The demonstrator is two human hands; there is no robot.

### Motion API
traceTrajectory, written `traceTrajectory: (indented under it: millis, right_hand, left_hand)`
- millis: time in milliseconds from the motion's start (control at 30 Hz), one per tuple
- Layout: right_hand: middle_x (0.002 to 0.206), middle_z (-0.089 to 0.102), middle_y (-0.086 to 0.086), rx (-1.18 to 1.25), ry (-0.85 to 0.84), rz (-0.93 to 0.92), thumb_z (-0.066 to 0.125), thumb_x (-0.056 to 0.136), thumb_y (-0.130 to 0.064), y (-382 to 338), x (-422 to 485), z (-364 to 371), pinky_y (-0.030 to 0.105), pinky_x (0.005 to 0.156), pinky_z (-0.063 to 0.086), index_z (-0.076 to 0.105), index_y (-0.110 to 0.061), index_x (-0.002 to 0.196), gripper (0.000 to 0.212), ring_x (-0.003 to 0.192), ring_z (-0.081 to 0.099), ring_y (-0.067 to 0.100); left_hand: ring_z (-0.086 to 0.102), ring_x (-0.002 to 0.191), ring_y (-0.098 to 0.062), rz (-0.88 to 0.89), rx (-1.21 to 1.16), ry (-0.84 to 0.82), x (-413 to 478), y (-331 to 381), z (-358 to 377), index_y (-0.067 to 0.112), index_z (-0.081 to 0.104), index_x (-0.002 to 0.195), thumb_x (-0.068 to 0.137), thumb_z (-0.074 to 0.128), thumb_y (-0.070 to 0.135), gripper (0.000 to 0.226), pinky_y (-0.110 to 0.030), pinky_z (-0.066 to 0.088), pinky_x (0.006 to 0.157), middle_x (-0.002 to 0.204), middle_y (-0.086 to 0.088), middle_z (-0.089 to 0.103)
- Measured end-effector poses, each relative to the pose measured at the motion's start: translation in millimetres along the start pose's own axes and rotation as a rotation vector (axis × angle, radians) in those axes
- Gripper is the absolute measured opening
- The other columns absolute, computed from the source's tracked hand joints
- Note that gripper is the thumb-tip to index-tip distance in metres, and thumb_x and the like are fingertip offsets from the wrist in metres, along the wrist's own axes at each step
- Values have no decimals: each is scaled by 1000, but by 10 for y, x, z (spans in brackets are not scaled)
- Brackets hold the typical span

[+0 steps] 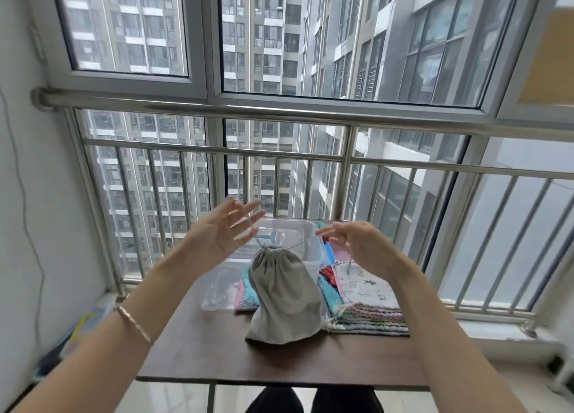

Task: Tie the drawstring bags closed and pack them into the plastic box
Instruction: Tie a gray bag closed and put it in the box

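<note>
A grey drawstring bag (284,294) stands on the table in front of the clear plastic box (296,224), its mouth gathered tight. Two thin cords run up and out from the mouth. My left hand (225,231) is raised to the upper left of the bag with its fingers straight and spread, and one cord runs across them. My right hand (357,243) hovers to the bag's upper right, its fingers curled and pinching the other cord, whose end dangles below it. Patterned pink and blue bags (245,297) lie behind the grey bag.
A stack of flat patterned bags (369,308) lies at the right of the dark brown table (217,356). A clear lid (217,287) rests at the box's left. A steel railing (279,114) and windows stand close behind the table. My knees show below its front edge.
</note>
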State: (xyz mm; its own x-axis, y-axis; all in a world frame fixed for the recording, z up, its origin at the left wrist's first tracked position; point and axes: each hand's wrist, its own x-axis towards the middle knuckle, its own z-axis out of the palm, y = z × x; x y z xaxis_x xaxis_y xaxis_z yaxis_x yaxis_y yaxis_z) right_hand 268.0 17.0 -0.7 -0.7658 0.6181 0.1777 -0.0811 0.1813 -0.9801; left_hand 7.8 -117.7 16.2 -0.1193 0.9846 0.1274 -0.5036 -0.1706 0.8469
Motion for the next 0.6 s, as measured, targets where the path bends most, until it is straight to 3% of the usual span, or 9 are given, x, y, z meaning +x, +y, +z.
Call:
traceTrajectory:
  millis: [67, 133, 200, 267, 333, 400, 500, 600]
  right_hand:
    - [115, 66, 12, 158, -49, -52, 47, 96, -32, -102, 99, 101, 46, 115, 26, 59, 9, 104, 43, 126, 52, 27]
    - [120, 61, 14, 452, -107, -47, 39, 98, -29, -187, 167, 225, 47, 116, 29, 49, 5, 126, 45, 123, 51, 31]
    - [114, 60, 17, 607, -139, 11, 46, 94, -22, -188, 239, 359, 44, 106, 44, 44, 9, 133, 50, 106, 58, 30]
    - [101, 60, 14, 405, -49, 99, 47, 93, -6, -154, 317, 502, 30, 78, 56, 47, 13, 130, 41, 79, 59, 19]
    - [89, 61, 10, 130, -2, 168, 48, 92, 4, -107, 356, 620, 19, 56, 42, 56, 11, 123, 32, 60, 49, 10]
    - [82, 64, 4, -64, -33, 171, 54, 92, 0, -97, 347, 698, 18, 51, 30, 63, 10, 114, 26, 53, 40, 7]
    - [61, 63, -18, -253, -68, 94, 59, 93, -10, -141, 292, 777, 11, 52, 34, 70, 4, 105, 21, 49, 46, -2]
    - [60, 58, -12, -210, -51, 55, 60, 92, -14, -116, 276, 795, 15, 53, 32, 73, 2, 97, 21, 54, 45, 2]
  left_hand:
    - [64, 112, -25, 5, 16, -17, 28, -19, 135, 10, 63, 94, 93, 49, 29, 24, -45, 49, 97, 118, -10, 68]
    - [66, 107, -26, -10, 2, -32, 32, -50, 210, 6, 64, 106, 92, 49, 30, 32, -41, 54, 91, 114, -11, 69]
    - [66, 107, -26, -19, 21, -65, 26, -72, 237, 4, 62, 115, 91, 48, 35, 42, -37, 56, 88, 115, -12, 69]
    - [63, 112, -24, 7, 101, -106, 21, -74, 238, 5, 61, 119, 92, 44, 36, 44, -35, 51, 94, 119, -11, 67]
    - [59, 118, -21, 64, 207, -126, 32, -60, 254, 7, 62, 119, 92, 47, 34, 41, -36, 42, 101, 123, -9, 66]
    - [57, 121, -18, 94, 331, -145, 71, -54, 316, 8, 61, 122, 88, 48, 32, 44, -35, 40, 104, 125, -7, 65]
    - [62, 113, -17, 5, 502, -183, 197, -66, 474, 12, 57, 124, 89, 52, 32, 40, -30, 49, 94, 121, -3, 67]
    - [68, 95, -20, -85, 598, -74, 389, -133, 566, 8, 61, 111, 94, 54, 22, 22, -31, 55, 82, 110, -8, 71]
